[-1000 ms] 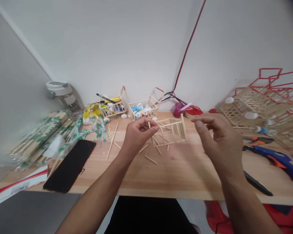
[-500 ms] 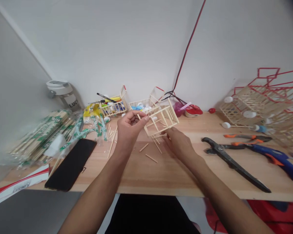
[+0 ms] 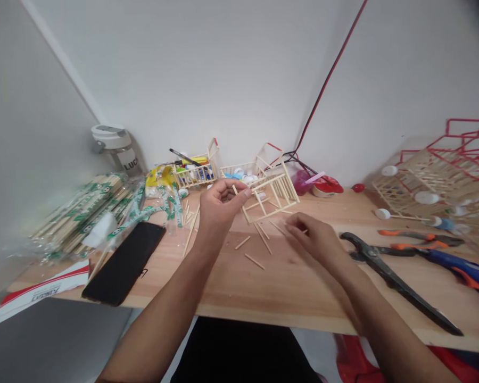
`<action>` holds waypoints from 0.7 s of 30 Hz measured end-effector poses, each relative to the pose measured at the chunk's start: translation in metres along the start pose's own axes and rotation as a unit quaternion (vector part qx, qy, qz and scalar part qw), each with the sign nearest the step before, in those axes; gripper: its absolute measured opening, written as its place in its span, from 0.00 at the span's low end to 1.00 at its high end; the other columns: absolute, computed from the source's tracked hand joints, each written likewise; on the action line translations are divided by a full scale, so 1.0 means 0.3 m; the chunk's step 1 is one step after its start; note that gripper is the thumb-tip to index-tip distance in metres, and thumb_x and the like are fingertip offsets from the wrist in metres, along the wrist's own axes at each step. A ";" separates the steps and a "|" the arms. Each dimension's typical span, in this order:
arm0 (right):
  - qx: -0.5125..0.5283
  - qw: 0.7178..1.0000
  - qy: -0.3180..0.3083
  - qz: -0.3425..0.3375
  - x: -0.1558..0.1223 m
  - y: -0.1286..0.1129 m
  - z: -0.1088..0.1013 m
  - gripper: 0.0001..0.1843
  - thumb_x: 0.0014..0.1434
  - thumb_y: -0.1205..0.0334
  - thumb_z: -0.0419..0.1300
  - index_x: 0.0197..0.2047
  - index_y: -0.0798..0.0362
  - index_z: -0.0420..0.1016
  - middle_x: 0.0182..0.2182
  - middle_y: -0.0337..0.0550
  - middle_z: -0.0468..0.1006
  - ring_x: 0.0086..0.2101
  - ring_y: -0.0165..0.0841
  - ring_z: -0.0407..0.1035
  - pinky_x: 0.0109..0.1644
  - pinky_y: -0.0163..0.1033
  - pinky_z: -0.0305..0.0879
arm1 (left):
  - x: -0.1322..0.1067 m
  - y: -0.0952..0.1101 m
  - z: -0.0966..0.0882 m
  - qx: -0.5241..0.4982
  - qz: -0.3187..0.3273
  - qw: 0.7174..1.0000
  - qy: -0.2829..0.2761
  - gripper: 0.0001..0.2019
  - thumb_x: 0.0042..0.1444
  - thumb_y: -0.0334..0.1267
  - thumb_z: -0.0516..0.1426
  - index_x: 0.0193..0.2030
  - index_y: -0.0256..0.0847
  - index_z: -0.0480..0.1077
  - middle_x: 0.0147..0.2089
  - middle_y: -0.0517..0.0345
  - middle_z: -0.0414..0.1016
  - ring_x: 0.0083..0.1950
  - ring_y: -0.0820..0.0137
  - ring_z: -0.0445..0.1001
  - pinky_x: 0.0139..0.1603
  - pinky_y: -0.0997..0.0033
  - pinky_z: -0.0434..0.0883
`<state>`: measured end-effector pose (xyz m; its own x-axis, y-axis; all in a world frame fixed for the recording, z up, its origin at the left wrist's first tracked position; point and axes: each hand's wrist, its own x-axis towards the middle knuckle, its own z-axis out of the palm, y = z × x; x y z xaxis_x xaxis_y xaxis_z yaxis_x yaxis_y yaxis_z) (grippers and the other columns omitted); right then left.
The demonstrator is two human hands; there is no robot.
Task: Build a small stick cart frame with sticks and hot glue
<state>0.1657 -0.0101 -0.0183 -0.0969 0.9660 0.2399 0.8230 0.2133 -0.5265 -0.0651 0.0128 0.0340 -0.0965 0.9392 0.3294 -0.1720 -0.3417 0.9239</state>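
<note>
Wooden desk [image 3: 295, 287] strewn with sticks [image 3: 254, 260] — left hand [image 3: 221, 205] pinches the frame [image 3: 281, 189] by one corner, right hand [image 3: 317, 242] half-open, touching sticks — that lone grip might twist its joints apart.

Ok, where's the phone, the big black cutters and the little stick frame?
phone [image 3: 123, 263]: head view, middle of its black screen.
cutters [image 3: 403, 286]: head view, on the long black blade.
frame [image 3: 286, 189]: head view, on its slatted side.
</note>
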 end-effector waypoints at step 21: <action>0.041 0.982 0.184 -0.018 -0.085 -0.193 -0.055 0.05 0.60 0.61 0.61 0.33 0.51 0.76 0.28 0.36 0.78 0.25 0.27 0.65 0.33 0.34 0.59 | -0.077 -0.011 0.077 0.172 0.037 0.982 -0.071 0.10 0.53 0.30 0.62 0.43 0.38 0.76 0.25 0.67 0.66 0.25 0.78 0.60 0.27 0.77 0.60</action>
<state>0.1299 -0.0496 0.0194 0.0957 0.8427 0.5298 0.7733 0.2722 -0.5726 -0.0398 -0.0071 0.0278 0.0454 0.9154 0.4000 0.1746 -0.4015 0.8991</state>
